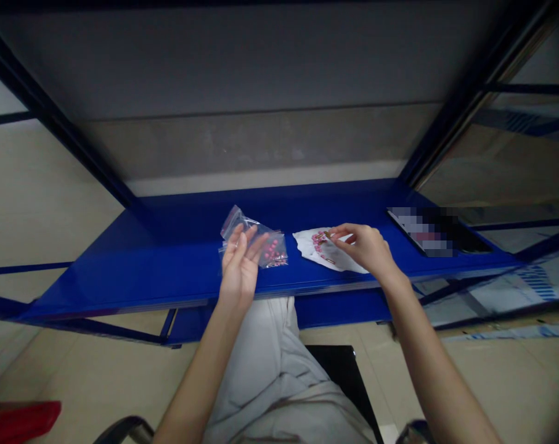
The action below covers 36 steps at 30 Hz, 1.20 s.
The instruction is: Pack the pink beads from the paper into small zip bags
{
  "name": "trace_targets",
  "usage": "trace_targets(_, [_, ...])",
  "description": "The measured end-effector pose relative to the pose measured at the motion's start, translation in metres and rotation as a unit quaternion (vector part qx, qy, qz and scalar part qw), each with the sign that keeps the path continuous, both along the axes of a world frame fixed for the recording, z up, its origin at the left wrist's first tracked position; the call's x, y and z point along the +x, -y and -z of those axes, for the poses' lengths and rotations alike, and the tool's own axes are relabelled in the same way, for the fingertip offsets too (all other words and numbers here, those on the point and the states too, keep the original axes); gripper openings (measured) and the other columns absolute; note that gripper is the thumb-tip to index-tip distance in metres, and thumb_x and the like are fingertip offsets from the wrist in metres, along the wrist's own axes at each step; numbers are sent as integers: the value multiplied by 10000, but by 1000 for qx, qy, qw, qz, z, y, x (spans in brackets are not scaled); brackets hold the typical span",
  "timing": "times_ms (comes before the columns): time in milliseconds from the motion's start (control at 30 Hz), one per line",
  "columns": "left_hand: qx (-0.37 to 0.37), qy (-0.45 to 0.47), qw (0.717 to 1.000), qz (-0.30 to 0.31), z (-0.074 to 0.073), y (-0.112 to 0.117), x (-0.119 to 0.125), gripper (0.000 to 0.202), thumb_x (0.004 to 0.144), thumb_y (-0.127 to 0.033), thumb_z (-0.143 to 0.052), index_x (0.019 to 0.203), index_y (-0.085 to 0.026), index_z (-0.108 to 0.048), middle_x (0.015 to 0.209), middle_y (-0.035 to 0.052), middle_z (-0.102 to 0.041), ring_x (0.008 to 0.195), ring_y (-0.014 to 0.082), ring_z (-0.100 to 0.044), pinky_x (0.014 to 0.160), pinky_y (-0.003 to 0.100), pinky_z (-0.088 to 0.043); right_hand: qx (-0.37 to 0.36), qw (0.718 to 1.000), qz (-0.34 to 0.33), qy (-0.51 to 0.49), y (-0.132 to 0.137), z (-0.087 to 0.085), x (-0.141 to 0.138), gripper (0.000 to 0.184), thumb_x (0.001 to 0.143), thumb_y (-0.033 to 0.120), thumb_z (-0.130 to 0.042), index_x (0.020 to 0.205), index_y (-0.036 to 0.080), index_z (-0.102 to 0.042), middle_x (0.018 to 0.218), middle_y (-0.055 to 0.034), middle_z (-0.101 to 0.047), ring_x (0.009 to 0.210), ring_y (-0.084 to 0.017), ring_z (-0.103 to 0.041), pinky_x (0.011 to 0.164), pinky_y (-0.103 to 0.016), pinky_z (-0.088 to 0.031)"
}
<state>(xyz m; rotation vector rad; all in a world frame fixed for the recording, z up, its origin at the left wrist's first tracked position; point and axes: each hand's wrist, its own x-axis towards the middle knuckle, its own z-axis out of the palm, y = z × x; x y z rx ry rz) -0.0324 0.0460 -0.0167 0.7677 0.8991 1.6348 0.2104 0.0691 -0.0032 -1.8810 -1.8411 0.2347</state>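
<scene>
My left hand (240, 265), half-curled, holds a bag (280, 241); my right hand (368, 248), nearly closed, pinches a gold piece (328, 235) over paper (348, 263).

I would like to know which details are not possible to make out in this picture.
All in the head view:
- The number of pink beads in the bag: too small and blurred.
- Whether the right hand grips the gold piece or only touches it: too small.
- What the object at right is: pixelation covers much of it.
- The red thing, whole: the left edge cuts it off.
</scene>
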Motion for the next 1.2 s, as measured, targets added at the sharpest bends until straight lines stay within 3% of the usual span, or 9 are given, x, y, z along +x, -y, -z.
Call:
trace_targets(100, [1,-7,1000,-1,5,-4,1,345,786,-447,-608,1085,-286,-546,1130,30,-675,1008,197,-659,820,314,-541,-13,1000,-2,6,-2,1,3,142,748,331,-626,842,291,-724,843,19,-733,695,-167,-659,495,-222,-365])
trace_targets(333, [-11,-21,999,31,6,5,4,311,697,-300,-721,942,-163,-587,852,51,-735,799,219,-715,822,367,-526,-40,992,-109,53,-10,17,14,246,766,159,-595,854,334,-744,998,24,-700,758,-151,-633,619,-238,-430])
trace_targets(567, [-26,-84,995,51,2,12,5,383,617,-238,-791,950,-143,-626,822,53,-738,781,207,-715,745,304,-552,-37,992,-113,50,-13,22,1,147,773,228,-636,829,310,-744,1012,9,-676,891,-170,-632,679,-245,-447])
trace_targets(700, [-28,-117,992,37,-6,18,4,407,583,-229,-811,934,-134,-631,765,44,-733,749,201,-712,699,278,-555,-32,994,-81,62,-13,24,-6,116,764,338,-645,781,286,-747,982,2,-690,882,-184,-640,642,-239,-443])
trace_targets(900, [-19,-77,993,82,-15,21,2,329,755,-340,-672,1009,-133,-633,862,79,-730,801,230,-711,706,305,-560,-54,995,-35,71,-12,25,-9,161,708,409,-669,750,275,-748,992,1,-696,856,-200,-647,599,-247,-430])
trace_targets(1067, [-35,-97,993,52,-17,22,4,268,704,-324,-725,862,-114,-672,845,88,-742,789,209,-710,718,279,-555,-91,993,-9,70,-14,26,-7,143,689,390,-678,749,277,-741,988,1,-699,894,-217,-639,643,-273,-430])
trace_targets(1200, [-14,-184,983,-17,-19,26,5,193,666,-318,-746,711,-142,-678,717,46,-738,689,187,-702,662,282,-557,-52,995,-25,76,-8,14,-7,154,691,397,-674,733,262,-737,971,-11,-687,801,-196,-637,586,-269,-406])
